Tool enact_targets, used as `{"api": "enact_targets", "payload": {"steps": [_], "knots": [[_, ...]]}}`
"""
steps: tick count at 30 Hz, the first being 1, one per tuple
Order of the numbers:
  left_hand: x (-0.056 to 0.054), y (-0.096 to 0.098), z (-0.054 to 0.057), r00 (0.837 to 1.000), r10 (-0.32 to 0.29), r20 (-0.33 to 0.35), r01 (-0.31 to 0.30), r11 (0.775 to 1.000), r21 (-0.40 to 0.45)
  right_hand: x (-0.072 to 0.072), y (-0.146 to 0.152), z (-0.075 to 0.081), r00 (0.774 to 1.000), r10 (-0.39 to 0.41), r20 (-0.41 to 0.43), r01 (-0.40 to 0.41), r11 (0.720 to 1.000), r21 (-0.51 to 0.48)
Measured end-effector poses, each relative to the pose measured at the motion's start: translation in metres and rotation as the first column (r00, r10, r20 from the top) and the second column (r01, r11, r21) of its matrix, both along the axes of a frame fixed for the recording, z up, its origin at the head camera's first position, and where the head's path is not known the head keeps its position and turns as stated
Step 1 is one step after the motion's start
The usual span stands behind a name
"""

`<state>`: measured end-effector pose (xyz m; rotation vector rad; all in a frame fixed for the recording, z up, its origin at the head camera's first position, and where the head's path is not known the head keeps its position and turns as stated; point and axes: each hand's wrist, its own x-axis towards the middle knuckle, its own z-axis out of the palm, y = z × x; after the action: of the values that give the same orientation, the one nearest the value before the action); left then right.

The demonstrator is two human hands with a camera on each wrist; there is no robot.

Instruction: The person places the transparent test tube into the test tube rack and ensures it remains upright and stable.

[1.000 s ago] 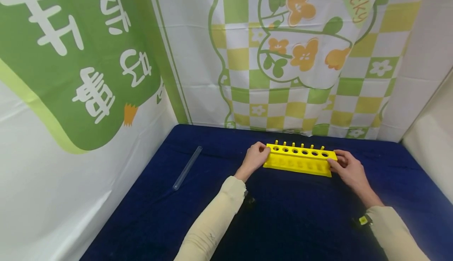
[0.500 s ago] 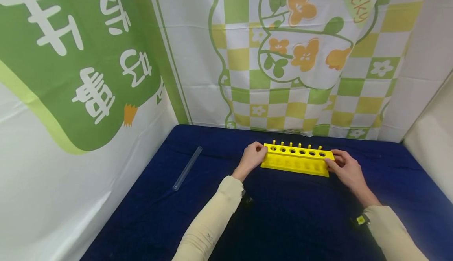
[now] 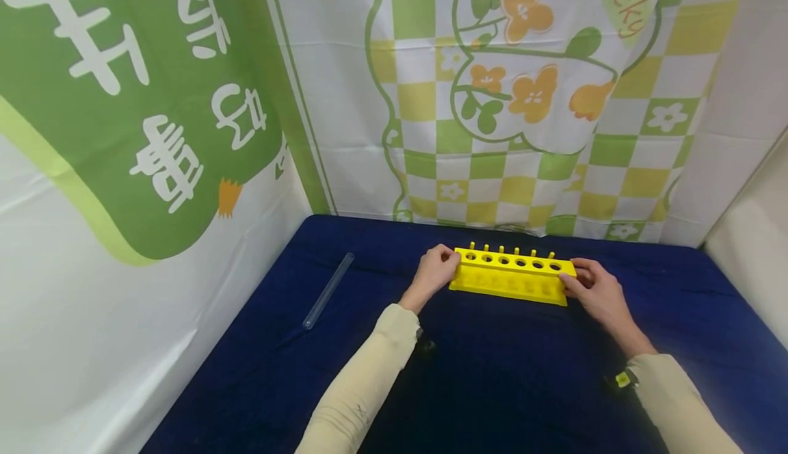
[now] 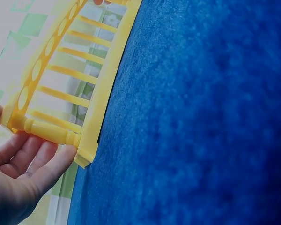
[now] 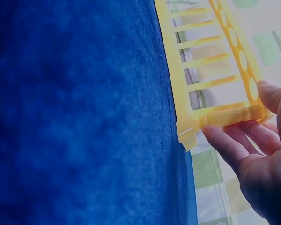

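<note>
We observe a yellow six-hole rack (image 3: 508, 284) on the dark blue surface (image 3: 511, 372), pegs (image 3: 517, 251) in a row along its far side. We note the left hand (image 3: 434, 273) gripping its left end, the right hand (image 3: 598, 295) its right. Clear tube (image 3: 329, 291) lies well apart, farther left; printed cloth (image 3: 455, 138) hangs behind

You have a yellow rack (image 3: 511, 283), with six round holes in its top strip and six pegs (image 3: 501, 250) rising along its far side. It stands upright on the blue cloth (image 3: 511, 372), its right end slightly nearer to you. Your left hand (image 3: 433, 273) grips its left end, your right hand (image 3: 600, 293) the right end.
</note>
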<state>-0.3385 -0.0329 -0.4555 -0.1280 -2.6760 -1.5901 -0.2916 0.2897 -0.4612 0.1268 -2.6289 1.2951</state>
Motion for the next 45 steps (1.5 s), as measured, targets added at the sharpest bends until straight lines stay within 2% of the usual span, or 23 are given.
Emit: {"api": "enact_targets", "payload": {"steps": [9,28,45], "knots": [[-0.002,-0.004,-0.003,1.000,0.014,0.005,-0.014,1.000,0.014,0.000,-0.007,0.001,1.000,0.009,-0.002,-0.009,1.000,-0.009],[0.000,-0.013,0.002,0.999,0.032,0.024,-0.033,0.999,0.010,-0.003,-0.014,0.003,1.000,0.016,0.007,-0.015,1.000,-0.004],[0.001,-0.025,0.001,0.999,0.040,0.026,-0.040,0.999,0.020,-0.007,-0.025,-0.001,0.999,0.033,0.006,-0.033,0.999,-0.022]]}}
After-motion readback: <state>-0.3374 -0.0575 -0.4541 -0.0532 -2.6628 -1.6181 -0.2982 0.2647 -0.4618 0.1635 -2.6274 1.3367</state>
